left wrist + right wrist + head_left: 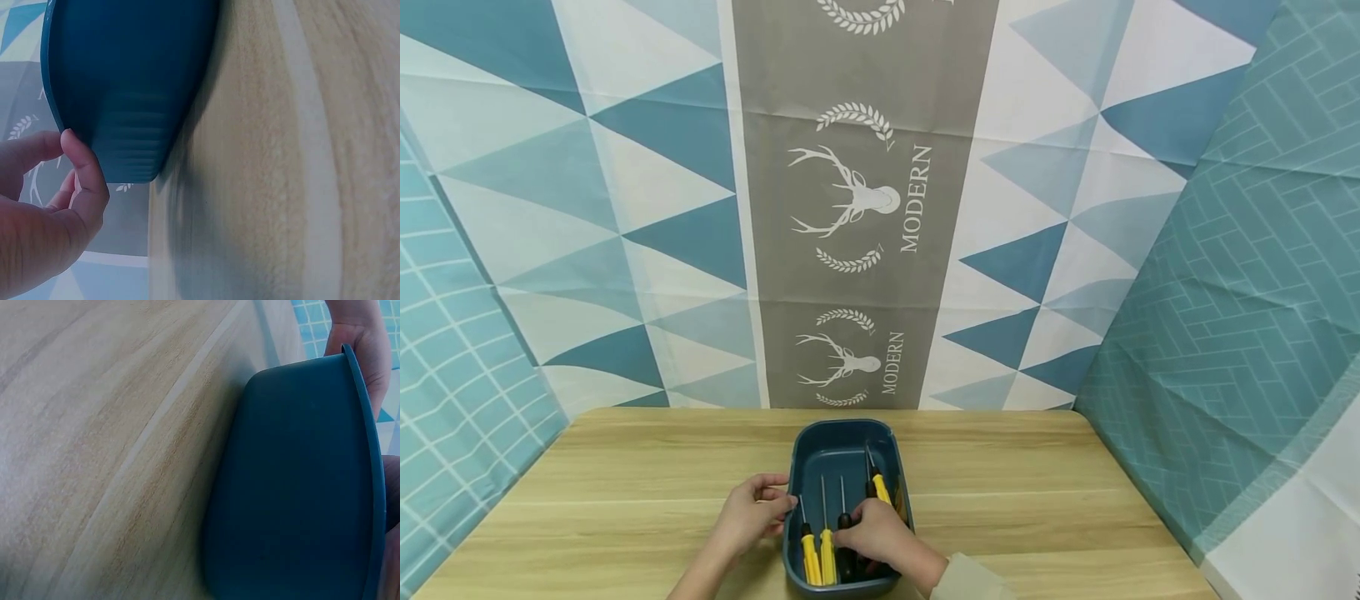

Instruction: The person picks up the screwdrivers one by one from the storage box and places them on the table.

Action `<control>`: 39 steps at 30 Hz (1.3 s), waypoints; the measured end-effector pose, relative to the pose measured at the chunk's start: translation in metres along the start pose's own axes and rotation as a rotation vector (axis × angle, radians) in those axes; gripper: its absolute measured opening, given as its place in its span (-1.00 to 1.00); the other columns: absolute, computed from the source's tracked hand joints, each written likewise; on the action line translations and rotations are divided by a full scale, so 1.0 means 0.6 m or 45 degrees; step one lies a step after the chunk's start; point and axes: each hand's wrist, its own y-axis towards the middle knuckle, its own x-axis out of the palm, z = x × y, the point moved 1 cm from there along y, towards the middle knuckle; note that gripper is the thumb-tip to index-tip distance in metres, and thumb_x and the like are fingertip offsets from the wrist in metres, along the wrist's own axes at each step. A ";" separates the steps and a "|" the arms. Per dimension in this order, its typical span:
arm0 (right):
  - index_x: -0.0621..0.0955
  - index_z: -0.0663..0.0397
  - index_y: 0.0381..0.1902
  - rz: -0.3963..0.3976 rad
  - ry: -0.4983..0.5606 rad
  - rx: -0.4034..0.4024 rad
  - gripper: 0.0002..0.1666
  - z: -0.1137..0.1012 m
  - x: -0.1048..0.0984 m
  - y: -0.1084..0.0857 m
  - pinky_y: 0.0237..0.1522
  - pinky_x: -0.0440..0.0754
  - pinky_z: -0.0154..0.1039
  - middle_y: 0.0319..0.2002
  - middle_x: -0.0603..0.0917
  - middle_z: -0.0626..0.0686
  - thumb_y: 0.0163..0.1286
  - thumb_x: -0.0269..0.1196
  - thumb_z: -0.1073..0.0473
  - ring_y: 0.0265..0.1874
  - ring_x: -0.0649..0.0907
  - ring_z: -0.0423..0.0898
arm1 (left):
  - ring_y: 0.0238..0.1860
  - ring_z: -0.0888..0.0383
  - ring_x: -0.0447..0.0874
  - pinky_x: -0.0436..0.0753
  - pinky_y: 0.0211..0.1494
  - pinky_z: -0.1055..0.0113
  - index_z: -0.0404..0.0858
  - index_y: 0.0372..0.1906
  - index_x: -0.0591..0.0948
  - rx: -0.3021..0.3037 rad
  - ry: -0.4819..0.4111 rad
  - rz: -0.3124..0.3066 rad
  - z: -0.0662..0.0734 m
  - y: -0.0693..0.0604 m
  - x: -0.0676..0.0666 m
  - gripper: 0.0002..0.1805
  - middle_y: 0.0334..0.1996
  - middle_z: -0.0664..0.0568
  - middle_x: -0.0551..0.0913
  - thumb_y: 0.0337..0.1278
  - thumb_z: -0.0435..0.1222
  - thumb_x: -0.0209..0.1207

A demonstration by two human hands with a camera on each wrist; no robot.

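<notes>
A dark blue bin (808, 437) stands on the table, with several screwdrivers inside. My left hand (752, 512) pinches its left rim between thumb and fingers, as the left wrist view also shows at the bin's wall (125, 75). Reaching inside, my right hand (883, 533) grips a black-handled screwdriver (846, 567), its thin shaft pointing away from me. Left of it lie a yellow screwdriver (827, 554) and a yellow-and-black screwdriver (810, 554). Another yellow-and-black tool (881, 487) leans along the right side, partly behind my hand. In the right wrist view, the bin's wall (294, 475) hides my fingers.
The wooden table (662, 467) extends to both sides of the bin. Behind it hangs a patterned cloth (850, 275) with triangles and deer heads. Teal sheets (1247, 275) close off the sides.
</notes>
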 end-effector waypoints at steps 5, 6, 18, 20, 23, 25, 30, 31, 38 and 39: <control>0.56 0.27 -0.23 0.010 -0.008 0.002 -0.58 0.000 0.003 0.002 -0.60 0.63 -0.18 -0.46 0.56 0.04 0.06 0.38 0.08 -0.56 0.59 -0.12 | -0.45 0.12 0.58 0.63 -0.45 0.30 -0.45 0.05 0.46 0.001 -0.002 0.002 0.001 -0.001 0.000 -0.56 -0.30 -0.13 0.56 0.01 -0.43 0.23; 0.56 0.27 -0.24 0.012 -0.007 0.003 -0.59 0.001 0.004 0.002 -0.60 0.63 -0.18 -0.46 0.55 0.04 0.06 0.38 0.08 -0.56 0.59 -0.12 | -0.45 0.12 0.58 0.63 -0.45 0.30 -0.45 0.05 0.46 0.000 -0.003 0.003 0.001 -0.001 0.000 -0.56 -0.30 -0.13 0.56 0.00 -0.43 0.22; 0.54 0.22 -0.42 0.036 -0.047 -0.011 -0.66 0.007 0.013 0.010 -0.58 0.62 -0.19 -0.52 0.55 0.04 0.04 0.40 0.08 -0.61 0.60 -0.12 | -0.45 0.12 0.57 0.63 -0.44 0.29 -0.45 0.06 0.46 -0.004 0.002 0.004 0.000 0.000 0.001 -0.55 -0.29 -0.14 0.56 0.00 -0.43 0.23; 0.53 0.19 -0.45 0.047 -0.067 -0.010 -0.66 0.007 0.014 0.011 -0.57 0.60 -0.21 -0.53 0.54 0.02 0.04 0.40 0.07 -0.61 0.59 -0.14 | -0.45 0.12 0.57 0.63 -0.44 0.30 -0.45 0.06 0.46 -0.005 0.003 0.004 0.001 0.000 0.001 -0.55 -0.30 -0.13 0.56 0.00 -0.43 0.23; 0.53 0.17 -0.50 0.063 -0.087 -0.016 -0.67 0.007 0.015 0.011 -0.58 0.58 -0.24 -0.56 0.54 0.01 0.04 0.40 0.06 -0.62 0.57 -0.15 | -0.46 0.12 0.57 0.63 -0.45 0.31 -0.45 0.05 0.47 -0.004 0.005 0.006 0.002 -0.001 0.001 -0.56 -0.30 -0.13 0.57 0.00 -0.43 0.23; 0.53 0.16 -0.52 0.066 -0.088 -0.025 -0.69 0.007 0.015 0.011 -0.59 0.56 -0.25 -0.57 0.54 0.00 0.04 0.40 0.07 -0.64 0.56 -0.16 | -0.46 0.13 0.58 0.63 -0.46 0.31 -0.45 0.05 0.47 -0.003 0.008 0.009 0.003 -0.001 0.000 -0.56 -0.30 -0.13 0.57 0.00 -0.43 0.23; 0.56 0.21 -0.46 0.056 -0.069 -0.040 -0.72 0.006 0.013 0.012 -0.53 0.60 -0.21 -0.53 0.56 0.03 0.06 0.38 0.11 -0.59 0.59 -0.13 | -0.46 0.13 0.57 0.63 -0.46 0.32 -0.45 0.05 0.48 -0.004 0.016 0.012 0.005 -0.002 0.000 -0.57 -0.30 -0.13 0.57 0.00 -0.44 0.22; 0.57 0.23 -0.42 0.053 -0.068 -0.040 -0.71 0.006 0.012 0.013 -0.48 0.61 -0.18 -0.50 0.58 0.04 0.06 0.38 0.12 -0.54 0.60 -0.12 | -0.46 0.13 0.57 0.63 -0.46 0.32 -0.45 0.05 0.47 -0.001 0.018 0.010 0.006 -0.001 0.000 -0.56 -0.30 -0.13 0.57 0.01 -0.43 0.22; 0.57 0.39 -0.20 0.016 -0.050 -0.034 -0.59 0.009 0.010 0.016 -0.26 0.62 0.01 -0.26 0.64 0.16 0.08 0.32 0.16 -0.34 0.61 -0.02 | -0.44 0.13 0.57 0.63 -0.45 0.30 -0.46 0.07 0.45 0.000 0.021 0.001 0.005 0.001 0.001 -0.54 -0.29 -0.15 0.56 0.01 -0.42 0.23; 0.58 0.39 -0.20 0.009 -0.041 -0.033 -0.60 0.009 0.010 0.016 -0.29 0.62 0.00 -0.26 0.64 0.15 0.08 0.32 0.17 -0.37 0.62 -0.02 | -0.44 0.13 0.57 0.63 -0.45 0.30 -0.47 0.07 0.45 0.000 0.022 0.002 0.004 0.001 0.001 -0.54 -0.29 -0.14 0.56 0.01 -0.43 0.23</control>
